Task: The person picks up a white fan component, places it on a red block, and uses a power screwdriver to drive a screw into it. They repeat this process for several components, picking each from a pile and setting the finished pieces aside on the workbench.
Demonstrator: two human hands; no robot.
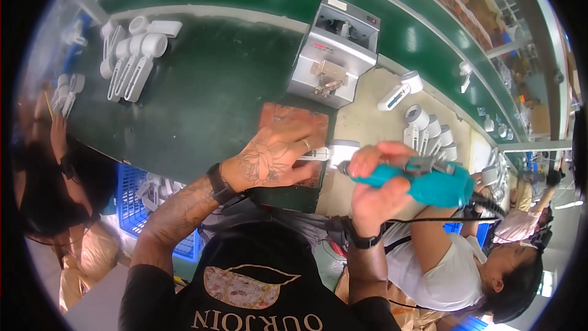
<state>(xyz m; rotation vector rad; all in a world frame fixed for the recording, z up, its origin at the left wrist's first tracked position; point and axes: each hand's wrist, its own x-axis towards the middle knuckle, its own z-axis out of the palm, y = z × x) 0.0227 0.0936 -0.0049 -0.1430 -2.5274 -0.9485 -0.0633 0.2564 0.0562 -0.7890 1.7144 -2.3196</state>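
Observation:
My left hand (pixel 271 154) presses a white plastic part with a round head and slotted handle (pixel 344 149) down on a reddish-brown pad (pixel 286 114). Its fingers lie bent over the handle and hide much of it. In my right hand (pixel 375 191) is a teal electric screwdriver (pixel 442 186), held nearly level with its bit pointing left. The bit's end is close by the part's round head; whether they touch I cannot tell.
Beyond the pad stands a grey metal machine (pixel 334 55). Similar white parts (pixel 138 55) lie grouped at the far left, and more white parts (pixel 429 129) at the right. A blue crate (pixel 130 199) sits below the bench. A co-worker in a white shirt (pixel 441 270) is close on my right.

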